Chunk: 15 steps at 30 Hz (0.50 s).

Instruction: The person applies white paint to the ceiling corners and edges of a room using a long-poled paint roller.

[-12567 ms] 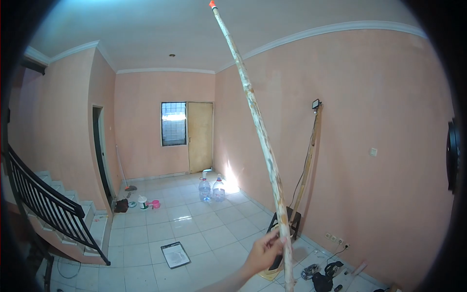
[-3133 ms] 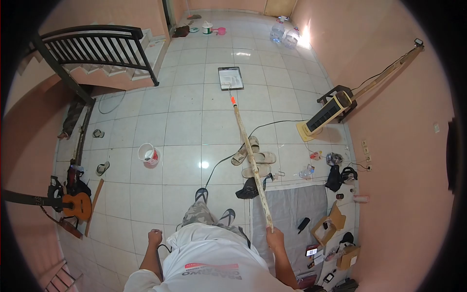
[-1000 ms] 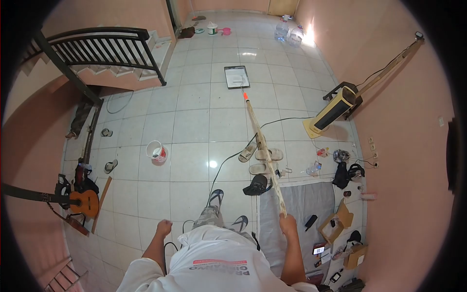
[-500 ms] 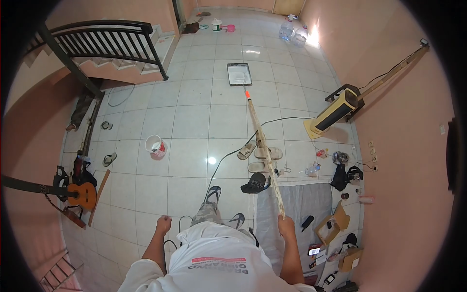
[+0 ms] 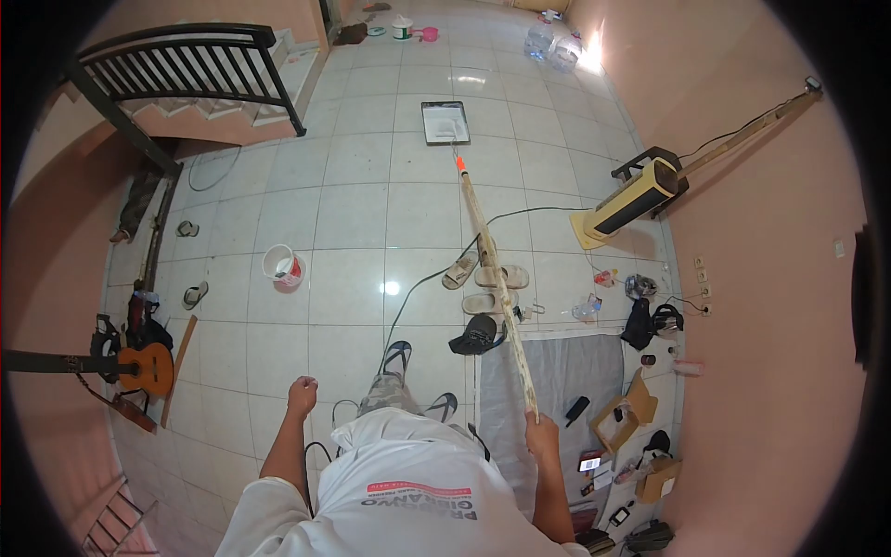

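Note:
My right hand point(image 5: 541, 436) is closed around the near end of a long pale wooden pole point(image 5: 506, 320). The pole slants forward over the floor to the orange handle point(image 5: 460, 165) of a paint roller. The roller head point(image 5: 450, 131) rests inside a black-rimmed paint tray point(image 5: 445, 143) on the tiles; white paint covers much of the tray's inside. My left hand point(image 5: 303, 396) hangs out to the side with curled fingers, and nothing shows in it. Below the pole lie several sandals point(image 5: 483, 304) and a black cap point(image 5: 473, 336).
A white bucket point(image 5: 282, 267) stands at left, beyond a guitar point(image 5: 147, 370). At right are a yellow tower fan point(image 5: 636, 197), a grey mat point(image 5: 548, 371) and open boxes point(image 5: 625, 417). A black cable point(image 5: 422, 278) crosses the floor. Water jugs point(image 5: 551, 46) stand far back.
The view has shifted, so the room sits slightly higher and further left. My left hand has moved a little forward. My right hand keeps its hold on the pole, with the roller still in the tray.

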Motion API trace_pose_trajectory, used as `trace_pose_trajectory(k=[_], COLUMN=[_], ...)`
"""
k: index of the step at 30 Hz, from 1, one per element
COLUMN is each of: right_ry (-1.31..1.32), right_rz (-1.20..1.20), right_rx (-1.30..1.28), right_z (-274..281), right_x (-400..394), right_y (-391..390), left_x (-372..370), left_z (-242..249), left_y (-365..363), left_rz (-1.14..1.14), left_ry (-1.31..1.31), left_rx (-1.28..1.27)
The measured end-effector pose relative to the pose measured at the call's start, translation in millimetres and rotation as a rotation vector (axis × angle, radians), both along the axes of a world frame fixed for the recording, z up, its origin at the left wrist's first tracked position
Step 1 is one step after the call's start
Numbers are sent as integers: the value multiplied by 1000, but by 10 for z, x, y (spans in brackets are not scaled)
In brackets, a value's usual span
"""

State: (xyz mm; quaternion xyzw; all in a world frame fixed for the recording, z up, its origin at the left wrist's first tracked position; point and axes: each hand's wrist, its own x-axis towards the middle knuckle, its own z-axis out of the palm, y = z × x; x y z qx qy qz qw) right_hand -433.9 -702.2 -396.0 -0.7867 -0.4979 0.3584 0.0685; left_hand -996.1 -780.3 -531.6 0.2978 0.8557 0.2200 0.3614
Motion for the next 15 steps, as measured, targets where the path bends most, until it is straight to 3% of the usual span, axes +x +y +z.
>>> trace_pose_trajectory(k=[4,6,9,13,15], right_ry=[-9,-49,-70,-11,-73], right_rz=[-21,8,19,-17,79], right_rx=[-61,-44,-70,-169,-65], right_z=[59,-178,-234,51,-128], right_x=[-54,-49,-243,-421,-243], right_y=[21,185,647,900,640], left_x=[67,80,82,-16,-89], left_z=[-272,-392,-294,-175,-119], left_y=[-57,-122,-90,25,55], left_rz=[-62,-117,-199,-103,-55], left_ry=[-26,-24,-2,-42,-48], left_rx=[-82,-156,-195,-144,-67])
